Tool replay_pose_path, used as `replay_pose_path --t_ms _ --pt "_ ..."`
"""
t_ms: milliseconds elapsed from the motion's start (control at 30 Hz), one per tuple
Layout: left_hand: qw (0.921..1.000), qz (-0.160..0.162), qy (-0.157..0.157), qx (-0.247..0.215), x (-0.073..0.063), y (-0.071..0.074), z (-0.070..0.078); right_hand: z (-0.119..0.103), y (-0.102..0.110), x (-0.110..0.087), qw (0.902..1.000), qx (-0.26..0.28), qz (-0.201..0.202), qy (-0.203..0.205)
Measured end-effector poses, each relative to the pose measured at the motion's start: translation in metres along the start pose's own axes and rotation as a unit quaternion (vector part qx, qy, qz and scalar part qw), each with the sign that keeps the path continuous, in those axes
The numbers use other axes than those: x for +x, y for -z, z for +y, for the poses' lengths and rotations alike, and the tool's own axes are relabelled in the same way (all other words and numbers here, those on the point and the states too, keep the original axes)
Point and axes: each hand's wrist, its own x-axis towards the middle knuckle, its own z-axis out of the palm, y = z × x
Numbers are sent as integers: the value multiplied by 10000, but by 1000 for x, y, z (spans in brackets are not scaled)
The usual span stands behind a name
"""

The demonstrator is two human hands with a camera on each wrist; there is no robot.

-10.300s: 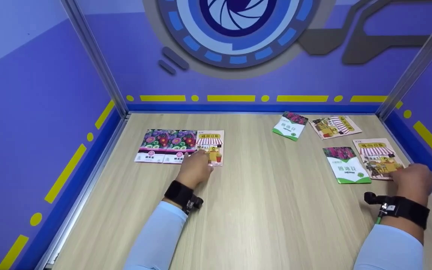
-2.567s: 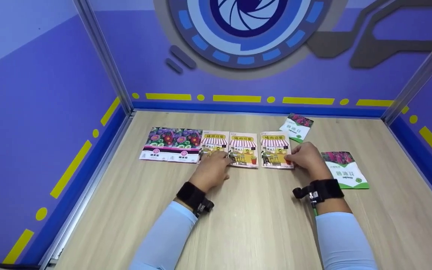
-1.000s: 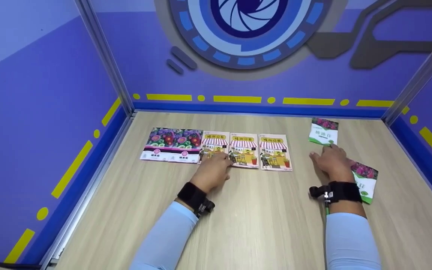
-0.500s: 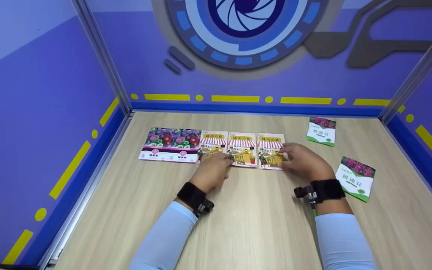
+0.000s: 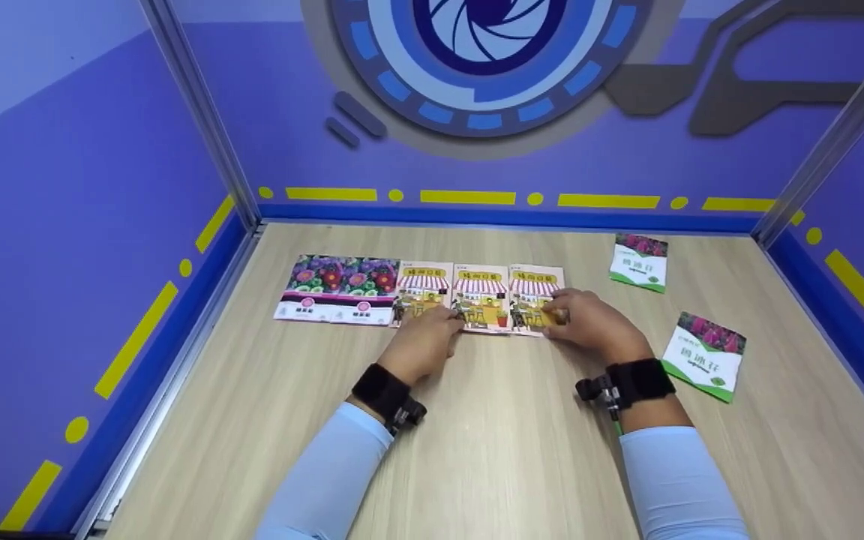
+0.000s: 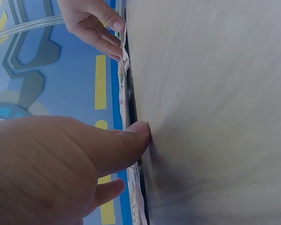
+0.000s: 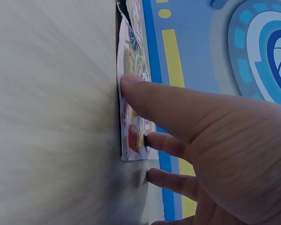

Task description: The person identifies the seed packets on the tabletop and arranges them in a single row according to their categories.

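Observation:
Three pink packets with a striped-awning shop picture lie side by side in the head view: a left pink packet (image 5: pixel 424 281), a middle pink packet (image 5: pixel 482 285) and a right pink packet (image 5: pixel 535 281). My left hand (image 5: pixel 421 343) rests on the lower edges of the left and middle ones; its thumb (image 6: pixel 133 140) touches the table by the packet edge in the left wrist view. My right hand (image 5: pixel 598 321) presses the right packet's right part with thumb (image 7: pixel 145 93) and fingertips, fingers spread. That packet lies against the middle one, or nearly so.
Two flower-picture packets (image 5: pixel 308 292) adjoin the row's left end. On the right, two green-and-white packets lie apart: a far packet (image 5: pixel 638 262) and a nearer tilted packet (image 5: pixel 704 356). Blue printed walls (image 5: pixel 417 165) border the wooden table (image 5: pixel 492 450).
The right hand came back from the green-and-white packets, which now lie farther right, and slid the right pink packet left toward the middle one. The left hand has stayed in place.

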Motion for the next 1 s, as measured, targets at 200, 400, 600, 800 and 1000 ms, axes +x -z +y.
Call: replay_pose_path --t_ms 200,400,600,800,1000 --pt "10000 -27 37 -40 0 0 0 10 9 -2 9987 175 420 -232" --pt "10000 41 -6 9 0 2 1 40 20 -11 9909 -186 833 -1038" --pt "10000 17 47 -20 -1 2 1 64 18 -15 9863 -117 623 -1525" --pt "10000 -19 73 -39 -1 2 1 70 17 -12 9856 -24 399 -1643" --pt "9999 -21 87 -82 -2 2 0 74 16 -8 9850 -83 329 -1690"
